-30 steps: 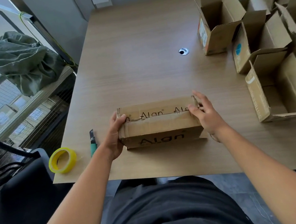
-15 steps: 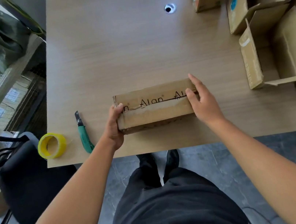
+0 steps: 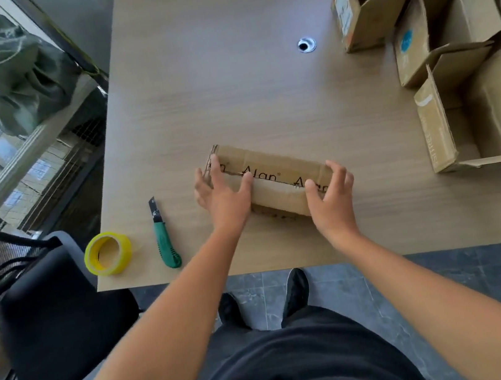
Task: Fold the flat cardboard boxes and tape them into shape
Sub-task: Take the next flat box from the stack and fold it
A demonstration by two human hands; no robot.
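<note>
L hand flat on box, R hand grips end.

Head view. A closed cardboard box printed with black lettering lies slantwise on the worktop. The left hand presses flat, fingers spread, on the box's left end; the right hand grips the right end, fingers curled over the far edge. A green utility knife lies just left of the box, a yellow tape roll beyond it. Open cardboard boxes stand at right.
</note>
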